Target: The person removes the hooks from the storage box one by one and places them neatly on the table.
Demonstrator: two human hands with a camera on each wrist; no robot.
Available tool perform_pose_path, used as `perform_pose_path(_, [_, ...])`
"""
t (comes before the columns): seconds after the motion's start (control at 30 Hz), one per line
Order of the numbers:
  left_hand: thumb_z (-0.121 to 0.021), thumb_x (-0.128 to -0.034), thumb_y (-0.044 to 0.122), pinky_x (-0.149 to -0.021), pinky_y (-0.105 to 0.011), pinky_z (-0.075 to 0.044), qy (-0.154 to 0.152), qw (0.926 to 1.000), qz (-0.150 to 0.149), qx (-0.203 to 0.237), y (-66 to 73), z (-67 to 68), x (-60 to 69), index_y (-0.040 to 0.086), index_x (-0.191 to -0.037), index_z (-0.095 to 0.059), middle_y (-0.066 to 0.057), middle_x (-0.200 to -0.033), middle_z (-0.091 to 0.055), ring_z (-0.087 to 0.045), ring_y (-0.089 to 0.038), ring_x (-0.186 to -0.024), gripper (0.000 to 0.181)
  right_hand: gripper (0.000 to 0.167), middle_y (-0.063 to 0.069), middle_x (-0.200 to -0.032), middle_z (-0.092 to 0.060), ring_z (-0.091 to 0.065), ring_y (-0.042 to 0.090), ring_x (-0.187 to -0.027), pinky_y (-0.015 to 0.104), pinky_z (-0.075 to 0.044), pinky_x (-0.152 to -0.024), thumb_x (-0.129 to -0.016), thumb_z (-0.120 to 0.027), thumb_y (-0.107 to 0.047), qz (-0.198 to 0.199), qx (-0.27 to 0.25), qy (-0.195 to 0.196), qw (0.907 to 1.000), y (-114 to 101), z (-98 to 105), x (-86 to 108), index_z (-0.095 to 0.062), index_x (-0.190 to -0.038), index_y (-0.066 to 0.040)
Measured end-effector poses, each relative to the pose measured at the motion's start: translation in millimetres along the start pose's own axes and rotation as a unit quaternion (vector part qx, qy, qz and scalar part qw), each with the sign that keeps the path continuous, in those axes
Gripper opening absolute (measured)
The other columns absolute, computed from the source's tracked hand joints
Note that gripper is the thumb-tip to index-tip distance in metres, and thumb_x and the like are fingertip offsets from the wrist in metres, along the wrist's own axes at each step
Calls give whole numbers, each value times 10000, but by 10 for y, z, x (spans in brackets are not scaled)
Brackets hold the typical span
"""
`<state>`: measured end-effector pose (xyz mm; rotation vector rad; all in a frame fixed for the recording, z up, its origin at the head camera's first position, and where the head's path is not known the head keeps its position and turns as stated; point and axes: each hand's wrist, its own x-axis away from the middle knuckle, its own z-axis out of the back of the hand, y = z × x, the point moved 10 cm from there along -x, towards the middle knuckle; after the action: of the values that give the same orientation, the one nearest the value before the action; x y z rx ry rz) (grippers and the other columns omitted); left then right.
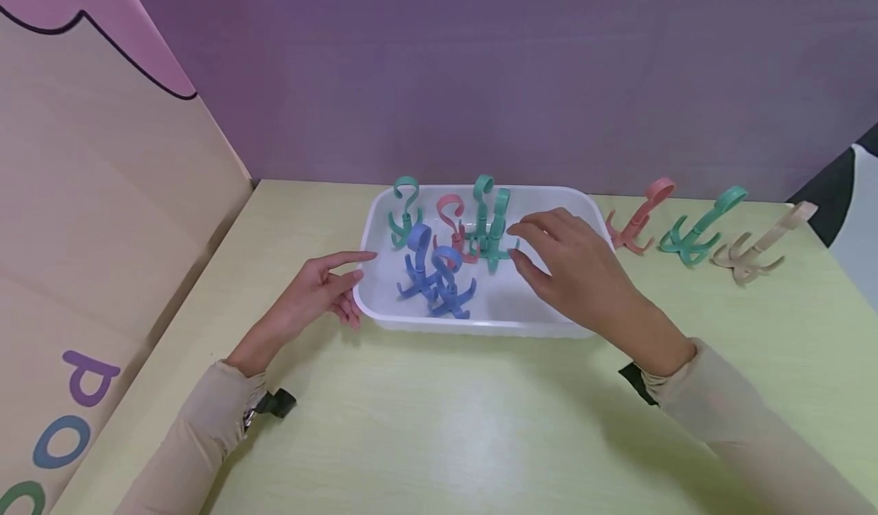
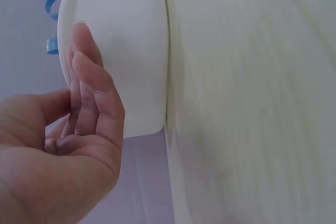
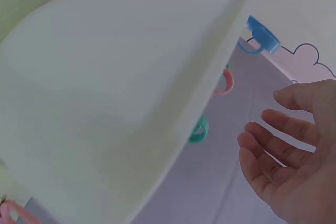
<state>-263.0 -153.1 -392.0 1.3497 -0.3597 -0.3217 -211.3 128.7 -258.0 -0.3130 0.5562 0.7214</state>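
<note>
The faintly grained table [image 1: 446, 416] runs up to a smooth white round-cornered tray [image 1: 480, 329], whose left rim the left hand [image 1: 312, 294] touches with loosely extended fingers. Inside it stand slick, plastic-looking hooks with curled tops and splayed prongs: two blue ones [image 1: 449, 295] at the front left, a pink one [image 1: 458, 239] behind them, then three green ones [image 1: 494, 242], the right-hand pair just beside the right hand [image 1: 572, 263], its fingers relaxed, spread and empty. Past the tray's right end sit pink [image 1: 631, 229], green [image 1: 694, 237] and beige hooks [image 1: 749, 254].
</note>
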Motion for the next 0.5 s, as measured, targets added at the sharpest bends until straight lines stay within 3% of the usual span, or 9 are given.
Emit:
perform_pose_path(0.33, [-526, -1086, 63, -582, -352, -628, 37, 10000, -18, -33, 6, 6, -4, 10, -1527, -485, -120, -708, -720, -740, -245, -591, 446, 338, 127, -1137, -745, -676, 308, -1054, 449, -600, -911, -910, -800, -128, 397, -228, -195, 9988, -306, -271, -147, -714, -1220, -25])
perform_pose_path(0.5, [-527, -1086, 64, -586, -350, -629, 37, 10000, -19, -49, -6, 7, -11, 9, -1527, -484, -117, -714, -723, -741, -240, -595, 447, 433, 119, -1262, -721, -671, 309, -1182, 474, -552, -1035, -922, -777, -94, 611, -461, -452, 9960, -412, -387, -193, -669, -1340, -69])
